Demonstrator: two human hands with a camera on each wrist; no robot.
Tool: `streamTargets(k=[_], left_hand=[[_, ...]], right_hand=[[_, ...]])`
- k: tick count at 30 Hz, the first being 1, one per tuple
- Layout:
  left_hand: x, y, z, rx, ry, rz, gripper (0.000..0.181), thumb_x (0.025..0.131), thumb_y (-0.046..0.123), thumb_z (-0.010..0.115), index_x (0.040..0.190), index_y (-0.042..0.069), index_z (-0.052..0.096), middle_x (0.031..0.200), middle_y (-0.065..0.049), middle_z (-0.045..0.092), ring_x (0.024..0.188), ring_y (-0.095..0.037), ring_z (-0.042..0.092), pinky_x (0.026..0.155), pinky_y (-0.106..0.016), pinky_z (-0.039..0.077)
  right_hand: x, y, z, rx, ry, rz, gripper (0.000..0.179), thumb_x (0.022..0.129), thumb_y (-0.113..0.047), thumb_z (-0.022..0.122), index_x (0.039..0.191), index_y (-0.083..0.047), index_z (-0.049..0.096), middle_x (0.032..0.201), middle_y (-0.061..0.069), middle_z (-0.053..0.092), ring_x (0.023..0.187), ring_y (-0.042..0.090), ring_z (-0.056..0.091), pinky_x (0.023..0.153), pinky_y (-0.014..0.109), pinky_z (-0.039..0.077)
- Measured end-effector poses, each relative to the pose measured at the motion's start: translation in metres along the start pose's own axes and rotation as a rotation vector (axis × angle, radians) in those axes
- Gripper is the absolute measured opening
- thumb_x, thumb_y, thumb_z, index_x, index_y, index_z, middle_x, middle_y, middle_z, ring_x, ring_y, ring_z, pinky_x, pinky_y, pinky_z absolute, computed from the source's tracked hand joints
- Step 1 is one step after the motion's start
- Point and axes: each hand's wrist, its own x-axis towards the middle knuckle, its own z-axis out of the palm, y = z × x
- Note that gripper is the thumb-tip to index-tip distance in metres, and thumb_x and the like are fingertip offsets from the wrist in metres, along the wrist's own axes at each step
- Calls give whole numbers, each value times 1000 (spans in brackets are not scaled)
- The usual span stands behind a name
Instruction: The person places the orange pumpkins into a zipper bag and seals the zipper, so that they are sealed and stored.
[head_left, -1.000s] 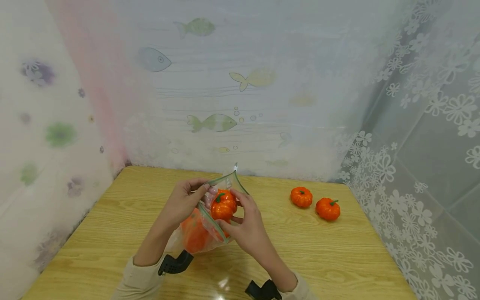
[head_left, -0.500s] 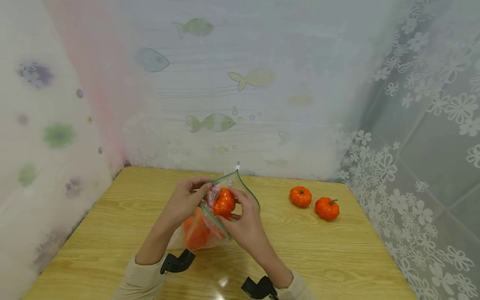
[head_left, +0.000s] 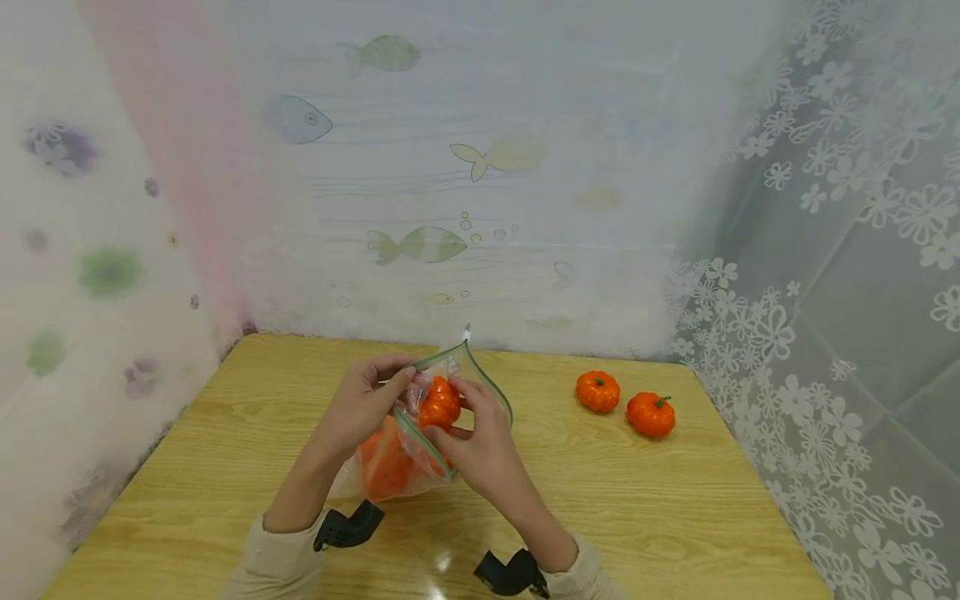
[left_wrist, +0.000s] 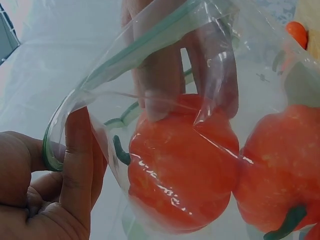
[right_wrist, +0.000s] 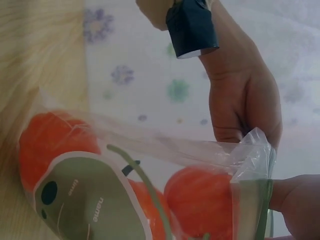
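Note:
A clear zip bag (head_left: 491, 387) with a green seal strip stands tilted between both hands, its mouth spread. My left hand (head_left: 367, 404) pinches one side of the mouth between thumb and fingers. Inside the mouth, my right hand (head_left: 483, 446) holds a small orange pumpkin (head_left: 438, 404); in the left wrist view its fingers (left_wrist: 160, 82) press on top of this pumpkin (left_wrist: 185, 170), seen through the plastic with its green stem sideways. Lower in the bag lies another pumpkin (head_left: 386, 462). In the right wrist view a green printed label (right_wrist: 95, 195) covers part of the bag's contents.
Two more orange pumpkins, one (head_left: 597, 392) farther back and one (head_left: 651, 414) nearer, sit on the wooden table (head_left: 660, 517) to the right. A fish-patterned curtain (head_left: 525, 250) hangs behind the table, with flowered sheets at both sides. Black wrist mounts (head_left: 348, 527) sit below the hands.
My right hand has shifted slightly left with the pumpkin, which has turned so its stem no longer shows in the head view. My left hand keeps its hold on the bag's edge.

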Motion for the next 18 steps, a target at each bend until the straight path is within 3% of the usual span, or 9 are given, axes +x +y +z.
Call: streamTargets(k=[12,18], left_hand=[[-1,2,0,3,-7,5,30,107,8,51,124,-14,62,90,-14,66,63,-11,62,58,-23,55],[-1,2,-4,12,10,-23,30,108,9,50,127,-11,61,98,-13,69,68,-12,64,62,-24,57]], right_hand=[[7,-3,6,-130,15,-7,54,89,-4,78,140,-5,59,133,17,54,115,31,58,76,29,63],[3,-3,2,-76,-11,-3,55,93,-10,75,145,-5,55,139,15,52,123,32,54,82,31,62]])
